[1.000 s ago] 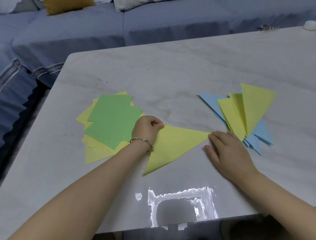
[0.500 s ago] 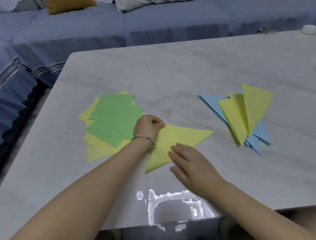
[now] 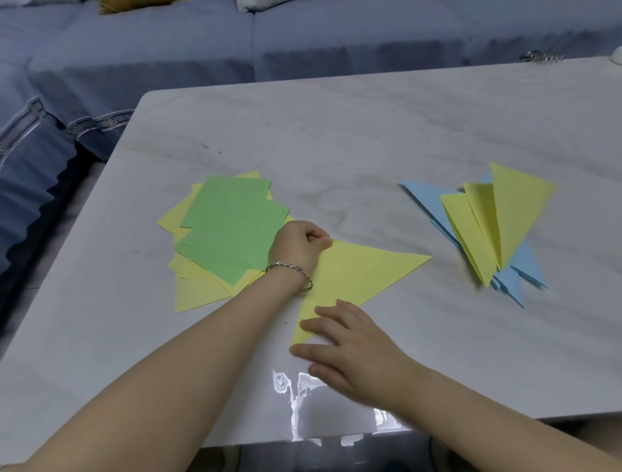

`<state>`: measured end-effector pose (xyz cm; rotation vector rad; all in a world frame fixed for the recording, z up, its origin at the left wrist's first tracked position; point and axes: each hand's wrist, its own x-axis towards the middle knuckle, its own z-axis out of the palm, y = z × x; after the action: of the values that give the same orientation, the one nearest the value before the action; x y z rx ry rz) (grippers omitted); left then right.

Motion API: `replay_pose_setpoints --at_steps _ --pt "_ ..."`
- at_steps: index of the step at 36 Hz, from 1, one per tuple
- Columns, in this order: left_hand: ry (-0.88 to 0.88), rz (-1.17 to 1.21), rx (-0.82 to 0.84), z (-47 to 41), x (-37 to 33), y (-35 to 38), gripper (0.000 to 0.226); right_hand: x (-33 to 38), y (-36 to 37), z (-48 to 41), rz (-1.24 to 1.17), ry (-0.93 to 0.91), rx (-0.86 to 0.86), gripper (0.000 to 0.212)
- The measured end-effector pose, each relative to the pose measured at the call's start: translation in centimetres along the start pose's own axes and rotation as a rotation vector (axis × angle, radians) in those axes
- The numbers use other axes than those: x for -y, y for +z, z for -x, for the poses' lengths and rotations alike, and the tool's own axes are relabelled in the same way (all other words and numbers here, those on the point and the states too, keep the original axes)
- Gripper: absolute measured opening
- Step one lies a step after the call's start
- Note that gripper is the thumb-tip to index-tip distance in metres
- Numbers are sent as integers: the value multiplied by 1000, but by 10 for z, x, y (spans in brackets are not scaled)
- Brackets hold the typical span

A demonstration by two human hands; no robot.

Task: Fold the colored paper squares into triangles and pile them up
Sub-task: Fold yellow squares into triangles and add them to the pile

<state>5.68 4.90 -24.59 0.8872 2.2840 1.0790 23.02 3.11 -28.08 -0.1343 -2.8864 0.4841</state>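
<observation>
Yellow triangle (image 3: 363, 269) beneath fisted left hand (image 3: 298, 246), flat right hand (image 3: 356, 350)

Pale marble bench (image 3: 370, 134) before me, glare patch (image 3: 303, 387) on near edge. Blue sofa (image 3: 168, 50) behind it, mustard cushion (image 3: 134, 5) and white cushion (image 3: 259, 3) at top. Small metal coiled item (image 3: 542, 56) and white object (image 3: 617, 55) at bench's far-right edge.

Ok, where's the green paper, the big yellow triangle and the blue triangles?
green paper (image 3: 229, 229): head view, middle of top sheet.
big yellow triangle (image 3: 360, 271): head view, bare middle.
blue triangles (image 3: 423, 198): head view, left corner.
</observation>
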Motion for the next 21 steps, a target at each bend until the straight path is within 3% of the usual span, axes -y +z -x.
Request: replay_pose_setpoints --at_steps 7,10,13,15,16,18,21 --pt "-6 -1 -10 2 -3 -1 5 17 6 -1 -66 -37 23 48" --pt "-15 25 -11 3 -3 -2 4 17 0 5 -199 -24 -24 44" --pt "-26 115 -37 7 -4 -6 3 15 -10 14 -338 246 -265 31" --pt "-40 201 -75 10 -5 -10 4 14 -20 19 -443 564 -452 18" --pt "-52 249 -97 13 -6 -12 4 14 -25 19 -554 728 -518 23" --pt "-78 363 -154 19 -10 -16 6 12 -36 16 -852 984 -554 40" --pt "-141 546 -221 30 -18 -20 16 5 -55 6 -1150 1081 -504 50"
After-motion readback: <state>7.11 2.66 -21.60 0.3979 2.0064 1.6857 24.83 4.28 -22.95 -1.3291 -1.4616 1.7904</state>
